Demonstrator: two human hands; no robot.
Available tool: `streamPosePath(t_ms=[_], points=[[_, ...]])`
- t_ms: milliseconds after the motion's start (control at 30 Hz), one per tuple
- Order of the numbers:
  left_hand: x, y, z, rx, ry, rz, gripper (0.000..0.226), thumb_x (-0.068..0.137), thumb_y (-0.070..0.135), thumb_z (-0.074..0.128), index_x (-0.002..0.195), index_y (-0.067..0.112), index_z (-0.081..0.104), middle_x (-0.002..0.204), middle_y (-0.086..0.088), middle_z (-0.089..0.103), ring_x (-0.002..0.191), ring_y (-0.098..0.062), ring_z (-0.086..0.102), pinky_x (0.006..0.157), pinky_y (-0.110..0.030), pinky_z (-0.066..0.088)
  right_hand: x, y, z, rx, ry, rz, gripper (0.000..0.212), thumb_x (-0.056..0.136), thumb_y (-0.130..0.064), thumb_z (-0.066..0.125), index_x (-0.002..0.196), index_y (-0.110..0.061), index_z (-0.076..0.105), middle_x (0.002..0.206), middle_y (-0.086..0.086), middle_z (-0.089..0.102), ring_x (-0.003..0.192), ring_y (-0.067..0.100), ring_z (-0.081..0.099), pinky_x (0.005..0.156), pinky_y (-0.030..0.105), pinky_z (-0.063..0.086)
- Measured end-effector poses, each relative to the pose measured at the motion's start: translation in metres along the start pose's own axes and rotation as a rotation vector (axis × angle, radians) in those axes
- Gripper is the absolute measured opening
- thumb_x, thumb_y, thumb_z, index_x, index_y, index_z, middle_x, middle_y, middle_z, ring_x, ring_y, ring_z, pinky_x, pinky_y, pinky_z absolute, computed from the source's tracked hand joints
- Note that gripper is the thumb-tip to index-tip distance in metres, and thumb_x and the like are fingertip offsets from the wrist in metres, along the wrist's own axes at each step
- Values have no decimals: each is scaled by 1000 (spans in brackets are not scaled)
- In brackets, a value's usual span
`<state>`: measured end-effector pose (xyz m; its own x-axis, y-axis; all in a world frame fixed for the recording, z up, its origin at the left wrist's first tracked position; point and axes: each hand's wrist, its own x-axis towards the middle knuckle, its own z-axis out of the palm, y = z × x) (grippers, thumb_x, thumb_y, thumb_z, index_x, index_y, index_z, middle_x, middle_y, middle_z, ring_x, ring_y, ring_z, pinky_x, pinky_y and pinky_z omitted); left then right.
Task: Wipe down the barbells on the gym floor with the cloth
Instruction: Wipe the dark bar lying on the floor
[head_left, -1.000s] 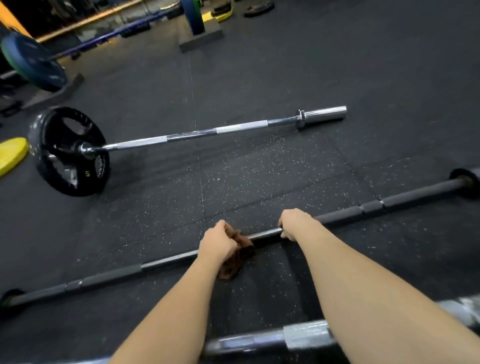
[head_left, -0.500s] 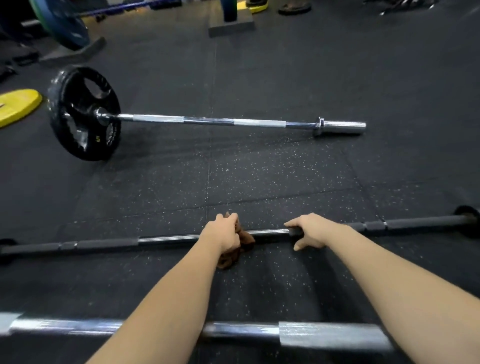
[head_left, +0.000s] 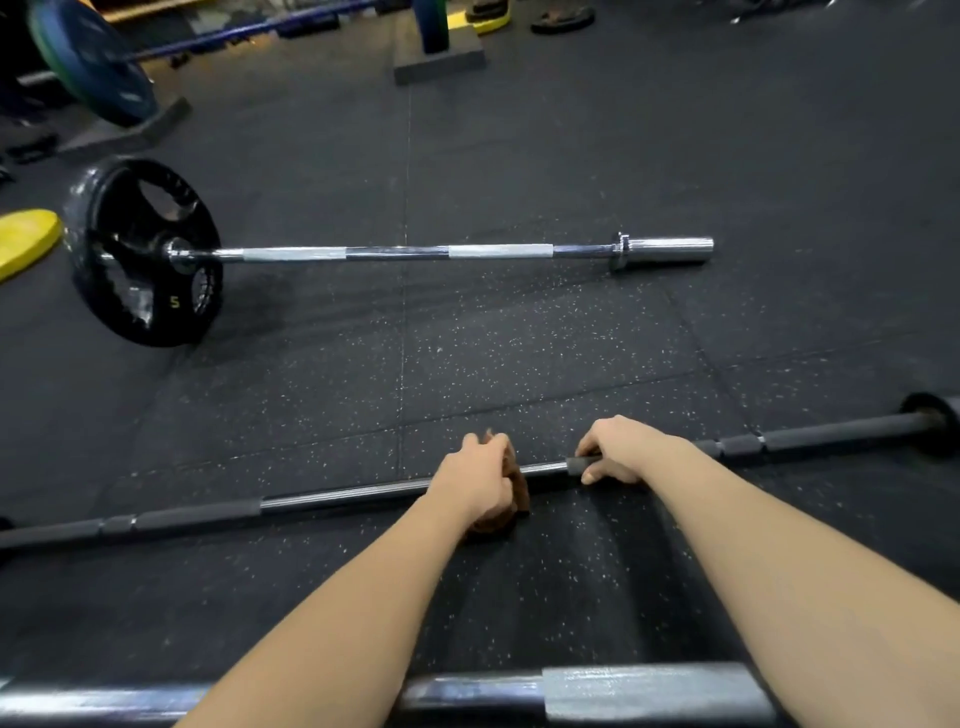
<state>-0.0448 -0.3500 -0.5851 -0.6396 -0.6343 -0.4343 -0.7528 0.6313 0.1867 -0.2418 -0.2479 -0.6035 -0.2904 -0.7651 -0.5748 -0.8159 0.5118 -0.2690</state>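
A dark barbell (head_left: 343, 493) with grey foam grips lies across the black gym floor in front of me. My left hand (head_left: 480, 480) is closed around a brown cloth (head_left: 519, 486) wrapped on the bar's bare middle. My right hand (head_left: 621, 449) grips the same bar just to the right, at the end of a foam sleeve. Farther off lies a chrome barbell (head_left: 397, 253) with a black plate (head_left: 143, 252) on its left end. A third chrome bar (head_left: 649, 693) runs under my forearms at the bottom edge.
A yellow plate (head_left: 26, 239) lies at the left edge. A blue-plated barbell (head_left: 91, 60) rests on a block at the back left. A grey block (head_left: 439, 57) and loose plates (head_left: 561, 21) sit at the back. Open rubber flooring (head_left: 727, 156) stretches to the right.
The view has shifted and levelled, so the bars look more horizontal. My left hand with the cloth stays on the bar's middle; my right hand has taken a fuller grip on the foam end.
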Motion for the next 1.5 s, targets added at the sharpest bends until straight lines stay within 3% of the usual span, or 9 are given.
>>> streamPosePath(t_ms=[100, 200, 333, 667, 967, 1167, 1233, 1367, 1500], points=[[4, 5, 2, -79, 12, 0, 27, 97, 20, 51, 124, 24, 50, 127, -11, 47, 105, -40, 58, 84, -41, 45, 1, 2, 0, 0, 5, -13, 38, 91, -34, 74, 127, -28, 69, 117, 1, 70, 110, 23, 62, 95, 34, 50], [8, -23, -4, -255, 54, -205, 18, 95, 16, 55, 109, 27, 52, 127, -9, 51, 100, -29, 55, 82, -36, 43, 0, 3, 3, 19, 11, -12, 34, 89, -34, 74, 123, -30, 71, 106, -3, 68, 103, 21, 62, 95, 37, 51], [6, -56, -14, -235, 77, -413, 28, 96, 19, 51, 124, 22, 54, 135, -14, 49, 117, -37, 56, 93, -40, 46, 2, 4, 2, 34, -7, -11, 33, 91, -34, 73, 124, -32, 70, 106, -4, 66, 108, 22, 62, 99, 40, 50], [14, 10, 10, -104, -30, 96, 33, 98, 27, 59, 130, 30, 53, 127, -8, 46, 113, -37, 58, 99, -44, 49, 6, 3, 0, 18, -58, -8, 39, 95, -35, 69, 133, -29, 65, 126, 0, 67, 116, 23, 59, 97, 34, 45], [20, -53, -8, -309, 92, -253, 15, 88, 19, 61, 94, 32, 57, 116, -3, 68, 102, -26, 62, 84, -31, 48, 6, 5, 1, 41, -41, -13, 34, 93, -34, 70, 127, -31, 69, 119, -1, 69, 112, 23, 61, 101, 39, 48], [26, -11, -5, -284, -47, -84, 18, 90, 17, 58, 104, 28, 60, 107, 6, 68, 104, -20, 62, 84, -33, 52, 9, 3, -3, 23, -56, -17, 39, 93, -33, 72, 131, -27, 67, 126, 1, 67, 116, 25, 61, 97, 35, 47], [34, 18, -7, -313, -114, 26, 16, 93, 19, 64, 108, 26, 62, 113, 3, 70, 109, -19, 63, 94, -36, 53, 9, 3, -4, 27, -65, -17, 40, 92, -33, 73, 131, -26, 67, 126, 2, 67, 116, 25, 61, 99, 36, 49], [47, 68, -1, -420, -144, 63, 19, 91, 12, 67, 82, 29, 67, 108, -3, 74, 101, -19, 66, 92, -31, 54, 6, 4, -3, -3, -49, -27, 25, 94, -27, 65, 118, -24, 72, 115, 6, 70, 101, 28, 62, 85, 31, 48], [44, 57, 15, -845, -77, -114, 32, 88, -1, 69, 112, 20, 65, 103, 1, 66, 103, -21, 64, 95, -34, 55, 5, 7, -5, 21, -53, -17, 31, 89, -32, 72, 119, -29, 72, 116, 2, 70, 106, 26, 63, 92, 35, 52]])
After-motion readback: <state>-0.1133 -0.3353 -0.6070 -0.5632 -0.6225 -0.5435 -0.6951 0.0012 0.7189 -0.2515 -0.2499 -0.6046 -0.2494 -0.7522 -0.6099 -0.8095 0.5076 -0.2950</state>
